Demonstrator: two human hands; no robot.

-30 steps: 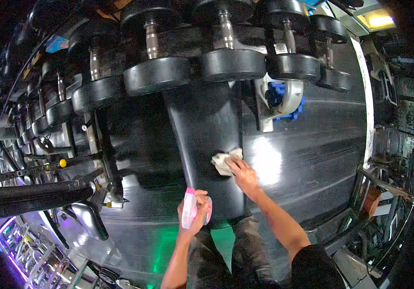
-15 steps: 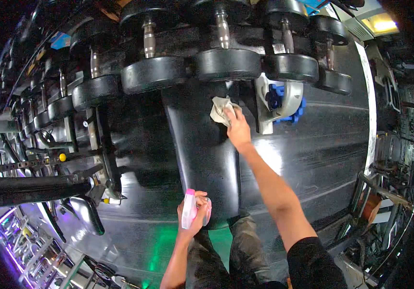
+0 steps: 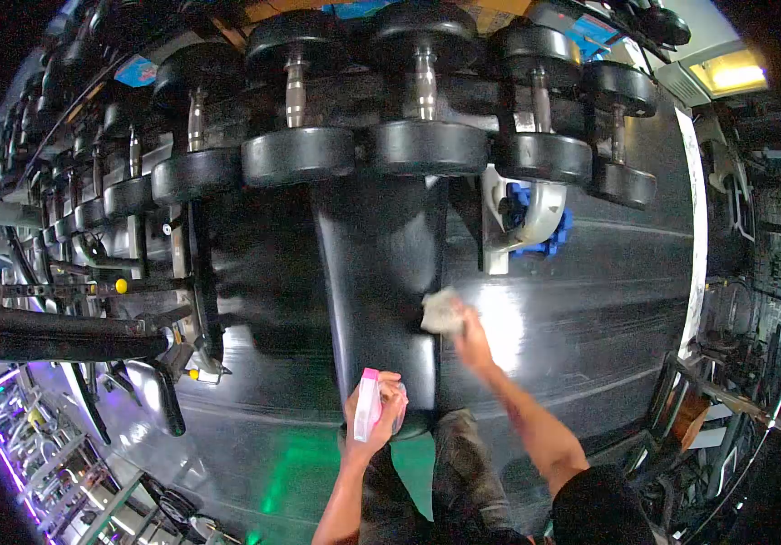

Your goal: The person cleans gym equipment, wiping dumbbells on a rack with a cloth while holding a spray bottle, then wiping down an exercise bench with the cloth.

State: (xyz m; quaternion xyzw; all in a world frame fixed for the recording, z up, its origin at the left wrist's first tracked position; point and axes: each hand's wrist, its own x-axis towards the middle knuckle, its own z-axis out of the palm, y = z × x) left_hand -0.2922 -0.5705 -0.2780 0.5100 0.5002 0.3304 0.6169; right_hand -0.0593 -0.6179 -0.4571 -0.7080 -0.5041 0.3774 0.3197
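My left hand (image 3: 379, 413) is wrapped round a spray bottle (image 3: 368, 407) with a pink top and white body, held over the near end of a black padded bench (image 3: 377, 263). Out at the bench's right edge, my right hand (image 3: 473, 338) grips a pale cleaning cloth (image 3: 442, 312). Hand and cloth are slightly blurred by motion. Whether the cloth touches the pad I cannot tell. The far end of the bench runs in under the row of dumbbells.
Large black dumbbells (image 3: 430, 147) line a rack across the far side. A silver frame (image 3: 543, 218) with blue dumbbells behind it stands right of the bench. Gym machines (image 3: 64, 331) fill the left. Dark flooring (image 3: 581, 300) lies to the right.
My right hand has drawn the cloth back toward me, from the far part of the bench to its right edge. My left hand still holds the spray bottle, and the view has tilted up slightly.
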